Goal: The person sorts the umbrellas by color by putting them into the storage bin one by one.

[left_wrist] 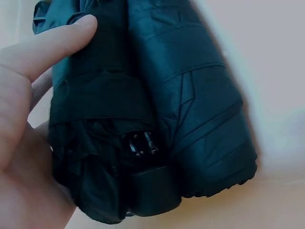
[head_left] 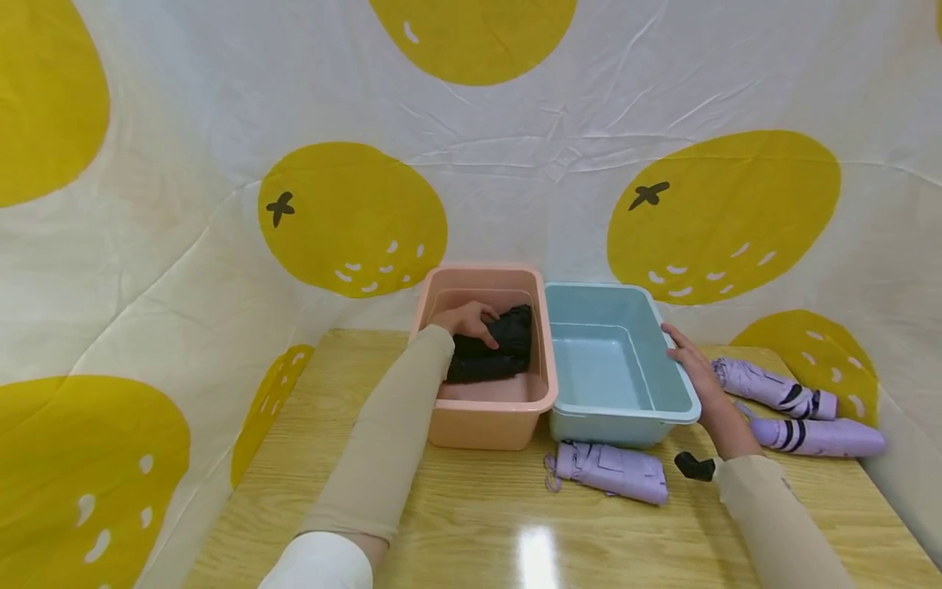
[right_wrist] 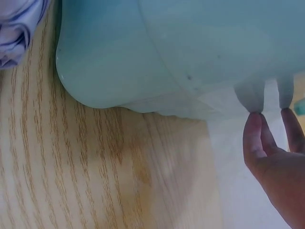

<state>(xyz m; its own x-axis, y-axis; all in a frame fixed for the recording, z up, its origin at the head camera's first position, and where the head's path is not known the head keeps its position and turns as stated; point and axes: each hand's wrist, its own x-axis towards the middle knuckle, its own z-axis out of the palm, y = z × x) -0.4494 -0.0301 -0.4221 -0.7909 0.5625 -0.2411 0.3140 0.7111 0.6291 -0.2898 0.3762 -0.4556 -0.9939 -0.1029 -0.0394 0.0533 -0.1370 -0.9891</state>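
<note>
Inside the pink bin (head_left: 489, 405), my left hand (head_left: 465, 319) grips a folded black umbrella (head_left: 511, 329). In the left wrist view the thumb lies across the wrapped fabric of this umbrella (left_wrist: 102, 100), and the other fingers are mostly hidden behind it. A second black umbrella (head_left: 482, 369) lies alongside, nearer the bin's front wall. My right hand (head_left: 695, 368) is at the right side of the light blue bin (head_left: 599, 352), which has nothing in it. In the right wrist view its fingertips (right_wrist: 254, 121) touch the outer wall of that bin.
A folded lilac umbrella (head_left: 611, 472) lies before the blue bin. Two more, a patterned one (head_left: 773, 387) and a smoother one (head_left: 824, 438), lie at the right. A small black item (head_left: 694, 466) is beside my right wrist. Fruit-printed cloth (head_left: 508, 213) hangs behind the wooden table (head_left: 456, 523).
</note>
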